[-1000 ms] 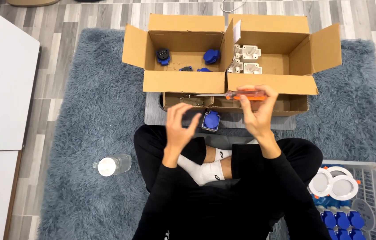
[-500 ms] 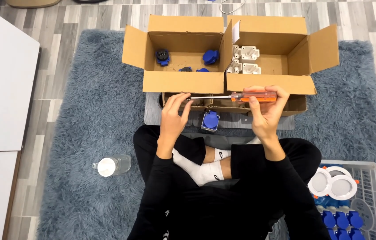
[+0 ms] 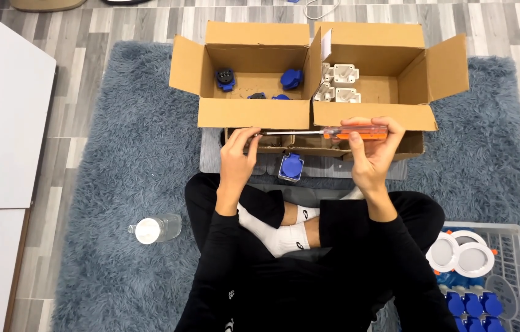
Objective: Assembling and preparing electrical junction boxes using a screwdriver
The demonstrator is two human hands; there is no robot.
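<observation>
My right hand (image 3: pixel 371 152) grips the orange handle of a screwdriver (image 3: pixel 333 131) held level, its metal shaft pointing left. My left hand (image 3: pixel 238 158) is closed around something small at the shaft's tip; the fingers hide it. A blue socket part (image 3: pixel 291 166) lies on the grey board (image 3: pixel 333 167) between my hands, in front of my crossed legs.
Two open cardboard boxes stand beyond my hands: the left box (image 3: pixel 254 112) holds several blue parts, the right box (image 3: pixel 373 114) holds white parts. A clear bottle (image 3: pixel 155 228) lies on the blue rug at left. A grey basket (image 3: pixel 518 246) with white discs and blue parts sits at lower right.
My left hand rose from my lap to meet the screwdriver's tip. My right hand turned the screwdriver level and has kept its hold on the handle.
</observation>
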